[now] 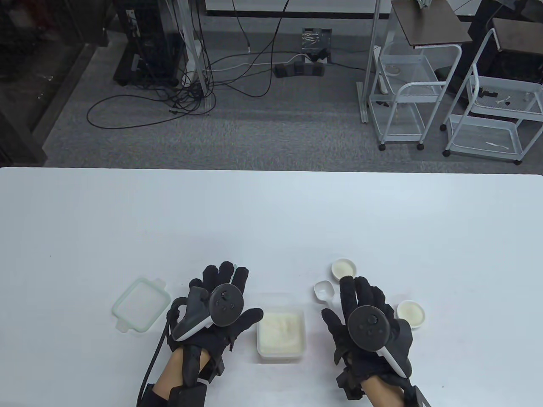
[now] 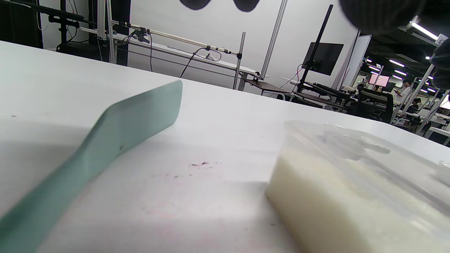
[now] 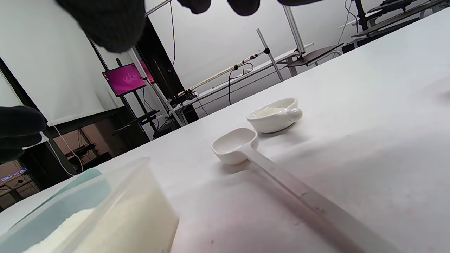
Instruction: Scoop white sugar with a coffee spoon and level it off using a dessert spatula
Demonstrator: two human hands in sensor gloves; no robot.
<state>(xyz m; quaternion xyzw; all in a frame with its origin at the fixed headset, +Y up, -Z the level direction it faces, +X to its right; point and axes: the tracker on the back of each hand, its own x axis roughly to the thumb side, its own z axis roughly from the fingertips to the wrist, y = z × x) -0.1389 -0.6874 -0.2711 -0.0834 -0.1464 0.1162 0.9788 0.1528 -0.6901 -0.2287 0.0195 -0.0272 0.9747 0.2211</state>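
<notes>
The white sugar (image 1: 281, 330) fills a clear square container (image 1: 281, 358) on the table (image 1: 271, 212), directly between my two hands. The coffee spoon (image 1: 323, 290), white and empty, lies flat with its bowl just beyond my right hand's (image 1: 367, 322) fingertips; its handle runs back beneath that palm. The dessert spatula (image 2: 105, 140), pale green, lies flat under my left hand (image 1: 216, 305), its tip (image 1: 233, 266) showing just past those fingers.

Both hands hover palm down, fingers spread and relaxed, holding nothing. I judge the scoop has not begun; this is the reach for the tools. Next, my right hand needs to drop and pinch the spoon handle, my left to take the spatula.

Outward from the right hand sit two small white dishes (image 1: 343, 269) (image 1: 410, 313). Left of my left hand lies the container's lid (image 1: 140, 304).
</notes>
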